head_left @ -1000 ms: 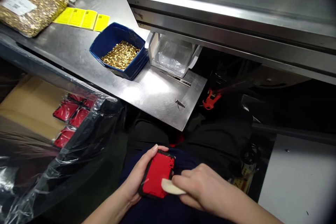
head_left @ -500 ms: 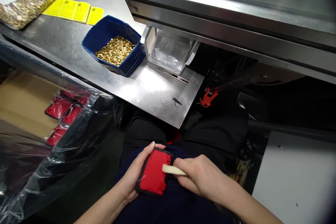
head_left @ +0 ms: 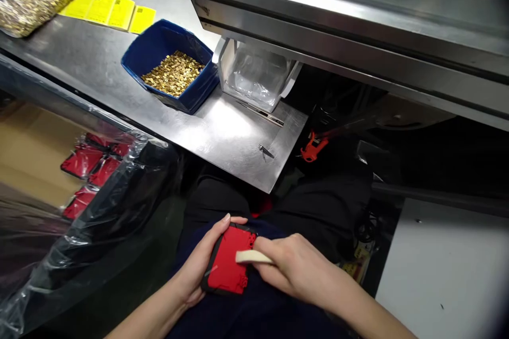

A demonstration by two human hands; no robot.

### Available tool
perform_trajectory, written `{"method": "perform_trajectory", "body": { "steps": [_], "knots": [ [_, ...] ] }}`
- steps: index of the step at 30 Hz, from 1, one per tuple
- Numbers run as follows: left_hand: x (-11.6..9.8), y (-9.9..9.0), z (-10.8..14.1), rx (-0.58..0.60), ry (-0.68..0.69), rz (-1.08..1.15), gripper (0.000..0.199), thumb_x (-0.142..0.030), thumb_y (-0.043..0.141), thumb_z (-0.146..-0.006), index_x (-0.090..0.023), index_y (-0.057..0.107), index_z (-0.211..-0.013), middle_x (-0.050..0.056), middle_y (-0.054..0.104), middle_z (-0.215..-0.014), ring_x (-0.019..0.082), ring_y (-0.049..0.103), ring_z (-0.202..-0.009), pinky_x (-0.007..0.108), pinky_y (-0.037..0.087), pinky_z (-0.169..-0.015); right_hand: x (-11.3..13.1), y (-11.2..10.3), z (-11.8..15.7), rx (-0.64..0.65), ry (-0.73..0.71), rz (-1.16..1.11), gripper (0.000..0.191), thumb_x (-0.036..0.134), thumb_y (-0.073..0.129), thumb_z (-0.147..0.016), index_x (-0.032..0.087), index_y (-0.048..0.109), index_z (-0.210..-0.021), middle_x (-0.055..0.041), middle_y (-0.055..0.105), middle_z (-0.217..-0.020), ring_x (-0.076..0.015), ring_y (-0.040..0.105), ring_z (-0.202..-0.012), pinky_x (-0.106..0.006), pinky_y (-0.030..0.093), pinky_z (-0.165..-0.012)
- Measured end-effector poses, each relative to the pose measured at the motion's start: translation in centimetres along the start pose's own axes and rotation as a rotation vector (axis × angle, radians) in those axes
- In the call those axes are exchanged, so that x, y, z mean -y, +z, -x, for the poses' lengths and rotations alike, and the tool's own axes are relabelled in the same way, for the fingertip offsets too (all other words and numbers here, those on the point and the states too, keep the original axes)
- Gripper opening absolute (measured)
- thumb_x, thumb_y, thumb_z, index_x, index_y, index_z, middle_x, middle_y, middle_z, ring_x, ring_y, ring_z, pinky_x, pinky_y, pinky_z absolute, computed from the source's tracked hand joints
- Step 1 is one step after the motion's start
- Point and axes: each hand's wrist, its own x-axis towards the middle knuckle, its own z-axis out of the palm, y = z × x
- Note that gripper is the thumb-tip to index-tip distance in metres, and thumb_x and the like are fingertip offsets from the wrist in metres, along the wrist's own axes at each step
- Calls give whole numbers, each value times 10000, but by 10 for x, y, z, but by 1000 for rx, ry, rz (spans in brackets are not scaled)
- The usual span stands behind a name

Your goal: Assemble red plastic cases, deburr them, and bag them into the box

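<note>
A flat red part with black edges lies in my left hand, whose fingers wrap round its left side and far edge. My right hand is closed round a cream-coloured strip-like tool. The tool's blunt end is over the red face, near its middle; whether it touches the face cannot be made out. Both hands are low in the view, above my lap. The far part of the right fingers is close to the red part's right edge.
A steel table carries a blue bin of small brass pieces, a white bin, a thin blade-like tool and clippers. Red parts lie in a plastic-lined box at left. A metal beam crosses above.
My right hand and the cream tool have moved left, bringing its end further over the red face. The left hand and red part have shifted slightly left; the surroundings also shift slightly.
</note>
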Motion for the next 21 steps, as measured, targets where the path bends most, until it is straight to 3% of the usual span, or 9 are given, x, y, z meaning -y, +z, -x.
{"method": "perform_trajectory", "body": {
  "steps": [5,9,13,17,21],
  "knots": [
    [0,-1,3,-10,11,11,531,-607,615,-932,-194,689,-1258,124,782,-1038,278,733,-921,340,589,-790,-1,-6,-1,30,-24,6,42,254,548,-998,266,585,-1015,44,706,-867,-117,624,-686,-225,303,-594],
    [-1,-1,6,-42,12,-16,521,-601,630,-926,-205,693,-1259,90,776,-952,229,713,-766,284,565,-647,0,-6,-4,7,-5,29,61,266,528,-1019,260,588,-1027,39,700,-844,-121,623,-668,-229,307,-589],
    [-2,-2,6,-18,7,21,526,-595,640,-925,-203,691,-1272,110,783,-1030,266,735,-890,316,589,-746,1,-2,-4,30,-57,30,49,258,558,-994,255,598,-1023,31,704,-849,-125,632,-685,-225,313,-593],
    [-4,-2,4,-41,-35,41,534,-597,643,-922,-194,685,-1270,81,776,-905,216,699,-707,290,565,-630,-3,-1,0,-10,8,37,55,271,531,-1020,254,583,-1028,36,687,-812,-122,602,-636,-230,295,-574],
    [-5,0,2,-22,-30,73,527,-591,635,-930,-188,683,-1266,96,788,-969,248,729,-830,314,582,-724,-3,-3,-2,29,-37,21,31,271,565,-993,250,570,-971,36,695,-824,-123,616,-660,-221,311,-590]
  ]
}}
